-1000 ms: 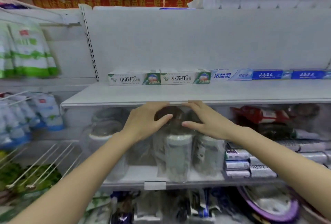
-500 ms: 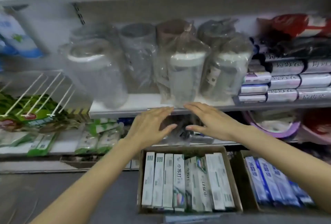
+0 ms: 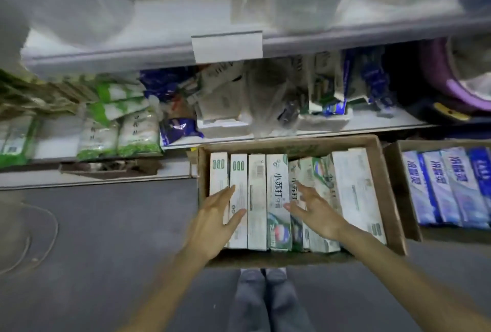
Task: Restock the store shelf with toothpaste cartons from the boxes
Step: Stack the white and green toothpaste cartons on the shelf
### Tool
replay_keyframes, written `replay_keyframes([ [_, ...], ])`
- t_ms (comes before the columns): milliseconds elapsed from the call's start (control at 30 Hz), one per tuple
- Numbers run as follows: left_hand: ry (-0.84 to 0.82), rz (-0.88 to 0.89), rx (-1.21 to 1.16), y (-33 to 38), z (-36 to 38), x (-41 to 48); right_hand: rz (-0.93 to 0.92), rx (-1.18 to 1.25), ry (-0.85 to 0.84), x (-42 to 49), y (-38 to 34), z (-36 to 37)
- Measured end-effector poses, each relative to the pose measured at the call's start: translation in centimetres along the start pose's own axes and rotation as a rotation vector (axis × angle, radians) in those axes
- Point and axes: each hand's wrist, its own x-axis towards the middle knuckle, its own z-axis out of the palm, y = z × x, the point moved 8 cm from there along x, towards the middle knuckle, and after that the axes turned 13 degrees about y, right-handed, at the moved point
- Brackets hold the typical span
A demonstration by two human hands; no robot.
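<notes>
A brown cardboard box [image 3: 390,198] on the floor holds several white-and-green toothpaste cartons [image 3: 257,198] lying side by side. My left hand [image 3: 215,221] hovers over the left cartons, fingers spread, holding nothing. My right hand [image 3: 314,210] hovers over the middle cartons, also open and empty. A second box [image 3: 396,188] to the right holds several blue-and-white toothpaste cartons [image 3: 446,185]. The shelf with placed cartons is out of view.
A white shelf edge with a blank price tag [image 3: 227,46] overhangs above. Below it sit mixed packets [image 3: 223,97], green-and-white bags [image 3: 117,129] and a purple basin [image 3: 462,84]. Grey floor lies to the left. My legs [image 3: 265,299] stand just before the box.
The view has dropped from the upper shelf down to the floor boxes. Both hands have come down with it and now hover over the white-and-green cartons, still empty.
</notes>
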Motion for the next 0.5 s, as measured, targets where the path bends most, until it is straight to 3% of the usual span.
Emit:
replay_keyframes([
  [300,0.04,0.003,0.024,-5.1,6.0,0.8,0.359,0.366,0.175,2.8,5.6,7.7],
  [500,0.148,0.127,0.198,-4.7,6.9,0.5,0.349,0.525,0.312,2.7,5.7,9.0],
])
